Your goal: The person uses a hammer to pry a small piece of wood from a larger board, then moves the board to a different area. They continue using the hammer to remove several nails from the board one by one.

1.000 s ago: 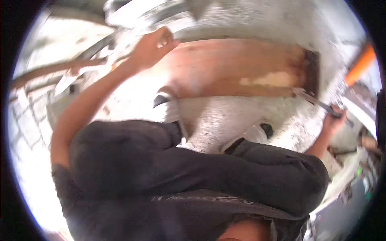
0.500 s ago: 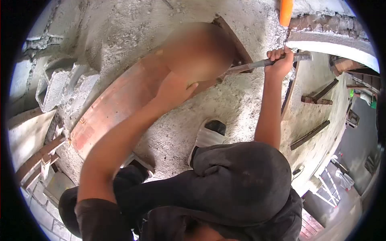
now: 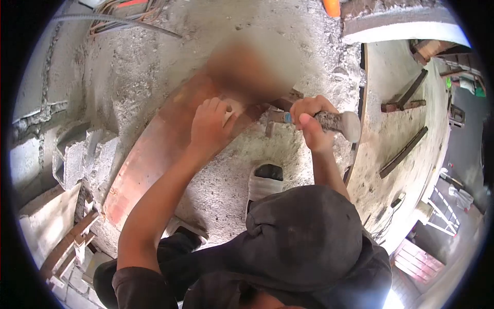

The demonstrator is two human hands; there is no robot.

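Note:
My right hand [image 3: 315,119] is wrapped round the handle of a hammer [image 3: 337,122]. The thick grip end points right, and the narrow metal head with a blue patch beside it lies to the left, close over a dark piece of wood. On the long reddish wooden board [image 3: 154,139] rests my left hand [image 3: 210,123], its fingers curled near the board's right edge. Something small and pale shows between thumb and fingers; I cannot tell what it is. A blurred patch hides the board's far end.
Hollow concrete blocks [image 3: 77,154] stand to the left of the board. Bent rods [image 3: 126,18] lie at the top left. An orange object [image 3: 332,7] is at the top edge. On the right, a pale panel [image 3: 381,134] carries dark wood strips [image 3: 404,153]. My sandalled foot [image 3: 265,183] is on rough ground.
My right hand has come left and down with the hammer, whose head now lies nearer the board. My left hand has drawn back from the blurred patch, fingers now visible. The view has shifted.

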